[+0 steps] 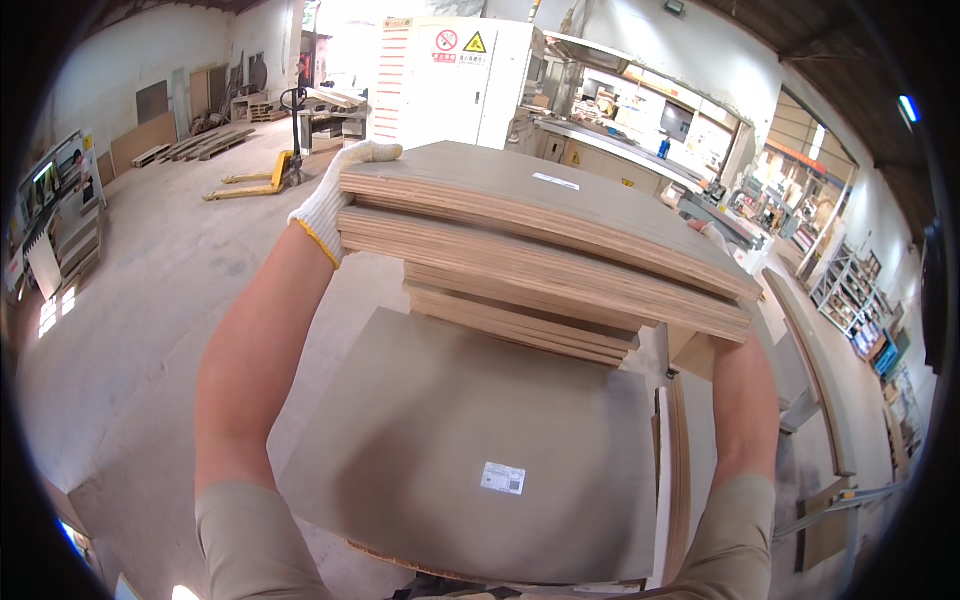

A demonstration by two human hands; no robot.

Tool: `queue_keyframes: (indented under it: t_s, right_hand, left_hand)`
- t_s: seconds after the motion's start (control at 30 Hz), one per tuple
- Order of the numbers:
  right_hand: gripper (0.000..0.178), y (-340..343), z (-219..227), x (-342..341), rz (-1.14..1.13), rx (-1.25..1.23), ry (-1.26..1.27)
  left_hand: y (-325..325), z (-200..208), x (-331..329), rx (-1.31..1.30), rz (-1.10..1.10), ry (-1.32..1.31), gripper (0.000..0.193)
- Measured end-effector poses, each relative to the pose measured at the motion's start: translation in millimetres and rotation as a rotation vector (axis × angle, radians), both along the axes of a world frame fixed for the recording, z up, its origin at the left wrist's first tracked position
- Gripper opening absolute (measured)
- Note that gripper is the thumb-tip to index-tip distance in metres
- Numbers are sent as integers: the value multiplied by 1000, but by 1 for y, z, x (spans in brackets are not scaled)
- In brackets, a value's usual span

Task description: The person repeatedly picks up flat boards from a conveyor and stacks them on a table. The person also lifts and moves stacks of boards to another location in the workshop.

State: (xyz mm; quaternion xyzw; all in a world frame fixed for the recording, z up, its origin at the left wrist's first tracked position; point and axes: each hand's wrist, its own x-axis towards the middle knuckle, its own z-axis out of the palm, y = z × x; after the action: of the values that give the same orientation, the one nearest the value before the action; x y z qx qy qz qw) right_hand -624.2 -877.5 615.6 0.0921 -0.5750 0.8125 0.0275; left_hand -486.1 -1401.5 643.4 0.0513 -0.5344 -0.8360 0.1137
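A stack of brown-faced wooden boards (450, 165) with pale layered edges is at chest height, a gap splitting it into an upper and a lower group. At its left end my left hand (335, 195), in a white knit glove with a yellow cuff, is closed round the edge, fingers over the top. My right hand (712, 235) grips the right end; only a bit of it shows past the boards, the rest being hidden. Beneath are more stacked boards (520, 325). Nearer me lies a large brown panel (470, 420) with a white label (503, 478).
A yellow pallet jack (265, 182) stands on the floor at far left, near wooden pallets (210, 145). Ahead are a white cabinet (450, 85) with warning signs and a long workbench (610, 150). A long beam (810, 370) and a shelf rack (850, 290) are on the right.
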Motion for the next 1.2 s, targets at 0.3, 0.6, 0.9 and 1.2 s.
queue_keyframes:
  t_s: [0.3, 0.6, 0.9, 1.2]
  right_hand:
    - [28, -4, 15, -30, -142, 245, 165]
    - [53, 48, -32, -61, -19, 169, 96]
    - [54, -27, -53, 43, -199, -407, 74]
    - [51, -14, -50, 14, -89, -188, 183]
  left_hand:
    - [-8, 9, -46, 30, -77, 8, 31]
    - [-23, -62, -92, -321, 139, 42, 70]
    - [8, -96, -74, -18, 82, 408, 68]
    - [9, -90, -99, -262, 103, 452, 63]
